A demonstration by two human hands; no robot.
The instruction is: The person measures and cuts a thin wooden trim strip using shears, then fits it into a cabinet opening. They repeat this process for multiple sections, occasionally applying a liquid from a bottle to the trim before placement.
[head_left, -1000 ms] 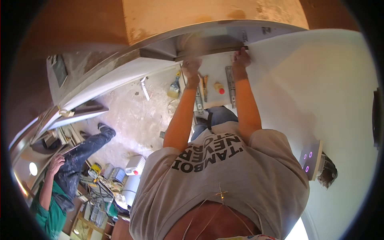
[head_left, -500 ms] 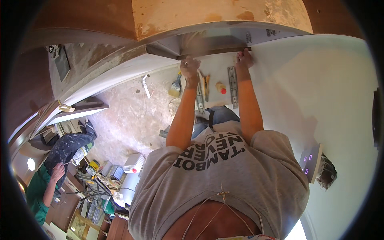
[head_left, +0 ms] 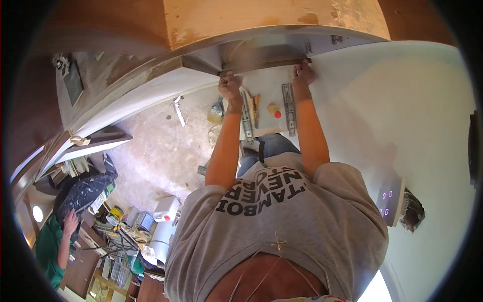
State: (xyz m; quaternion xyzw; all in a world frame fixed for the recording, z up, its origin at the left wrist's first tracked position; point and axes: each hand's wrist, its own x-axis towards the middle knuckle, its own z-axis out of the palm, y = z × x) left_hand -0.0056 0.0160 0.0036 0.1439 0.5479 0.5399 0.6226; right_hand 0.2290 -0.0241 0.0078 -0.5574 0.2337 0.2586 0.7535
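Observation:
A dark narrow strip (head_left: 266, 65) runs along the lower edge of a recess beneath a tan wooden panel (head_left: 274, 15). My left hand (head_left: 230, 84) has its fingers curled at the strip's left end; my right hand (head_left: 303, 75) grips the right end. Below them lie two metal drawer slides (head_left: 289, 108), a paintbrush (head_left: 216, 111) near my left wrist, a yellow-handled tool (head_left: 256, 109) and a small red-capped container (head_left: 274, 111). Something blurred shows inside the recess above my left hand.
A co-worker in green (head_left: 48, 249) bends at lower left beside containers and tools (head_left: 143, 221). The dusty floor (head_left: 151, 146) lies left of me, with a white piece (head_left: 179, 110) on it. A pale wall (head_left: 422, 100) rises at right, with a lit switch panel (head_left: 390, 201).
My left hand has shifted slightly left along the strip; my right hand stays at its end. The co-worker's outstretched leg has drawn in, and their body is more bent.

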